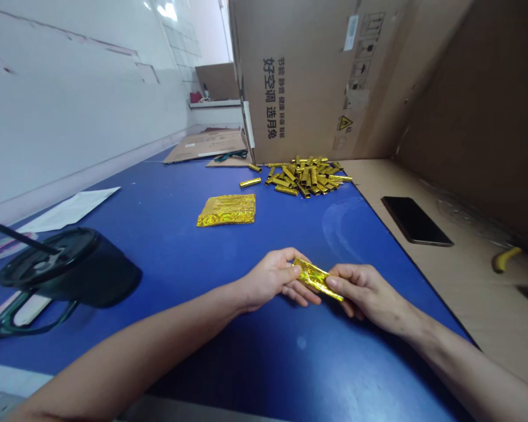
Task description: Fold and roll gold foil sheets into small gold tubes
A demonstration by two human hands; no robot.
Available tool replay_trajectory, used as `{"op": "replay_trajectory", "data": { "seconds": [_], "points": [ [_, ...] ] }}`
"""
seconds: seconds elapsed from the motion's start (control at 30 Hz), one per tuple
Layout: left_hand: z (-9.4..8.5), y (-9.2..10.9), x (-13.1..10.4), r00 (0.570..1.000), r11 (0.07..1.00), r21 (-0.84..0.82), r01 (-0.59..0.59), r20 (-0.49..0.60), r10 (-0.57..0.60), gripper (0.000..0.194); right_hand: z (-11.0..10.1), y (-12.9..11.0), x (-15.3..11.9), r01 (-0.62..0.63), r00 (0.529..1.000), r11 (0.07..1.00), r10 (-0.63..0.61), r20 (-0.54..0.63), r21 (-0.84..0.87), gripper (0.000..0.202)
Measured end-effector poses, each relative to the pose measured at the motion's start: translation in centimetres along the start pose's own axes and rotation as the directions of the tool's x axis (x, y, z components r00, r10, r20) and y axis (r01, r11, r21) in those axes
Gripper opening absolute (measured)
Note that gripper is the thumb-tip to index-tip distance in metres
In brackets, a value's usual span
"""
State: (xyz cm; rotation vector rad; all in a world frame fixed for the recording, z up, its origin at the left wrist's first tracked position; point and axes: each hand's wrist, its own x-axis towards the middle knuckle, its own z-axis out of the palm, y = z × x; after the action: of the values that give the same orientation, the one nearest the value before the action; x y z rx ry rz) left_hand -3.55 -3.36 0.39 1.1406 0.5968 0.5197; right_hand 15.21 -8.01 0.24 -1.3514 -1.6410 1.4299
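left hand (268,278) and right hand (369,293) pinch a gold foil strip (313,276), fingers at either end — likely for steadiness.

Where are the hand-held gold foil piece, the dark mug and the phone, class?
Gold foil piece (317,278), head view: middle of its shiny face.
Dark mug (85,278), head view: side of its body.
Phone (416,220), head view: middle of its dark upper face.

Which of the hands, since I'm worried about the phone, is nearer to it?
Right. The right hand is left of the phone and closer to the person; the left hand is farther left.
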Motion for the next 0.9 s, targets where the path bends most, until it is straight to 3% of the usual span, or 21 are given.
{"op": "replay_trajectory", "data": {
  "seconds": [0.2, 0.6, 0.7, 0.8, 0.9],
  "points": [
    [1.0, -0.2, 0.0, 0.968, 0.985, 0.039, -0.167, -0.184, 0.171, 0.027, -0.1, 0.3, 0.3, 0.026, 0.999, 0.998, -0.028, 0.029, 0.065, 0.036],
    [0.8, -0.5, 0.0, 0.970, 0.986, 0.030, -0.166, -0.175, 0.168, 0.028, 0.0, 0.3, 0.0, 0.050, 0.998, 0.998, -0.048, 0.044, -0.045, 0.039],
    [0.5, -0.2, 0.1, 0.965, 0.983, 0.110, -0.149, -0.198, 0.169, 0.023, -0.2, 0.2, -0.1, 0.098, 0.995, 0.978, -0.102, -0.009, -0.185, 0.037],
    [-0.1, 0.0, 0.2, 0.949, 0.953, 0.268, -0.143, -0.235, 0.208, 0.015, -0.5, 0.0, -0.2, 0.185, 0.963, 0.884, -0.250, -0.101, -0.428, 0.033],
    [-0.8, 0.0, 0.3, 0.913, 0.862, 0.461, -0.209, -0.224, 0.341, 0.012, -0.8, 0.3, -0.1, 0.220, 0.931, 0.778, -0.347, -0.111, -0.588, 0.028]
  ]
}}
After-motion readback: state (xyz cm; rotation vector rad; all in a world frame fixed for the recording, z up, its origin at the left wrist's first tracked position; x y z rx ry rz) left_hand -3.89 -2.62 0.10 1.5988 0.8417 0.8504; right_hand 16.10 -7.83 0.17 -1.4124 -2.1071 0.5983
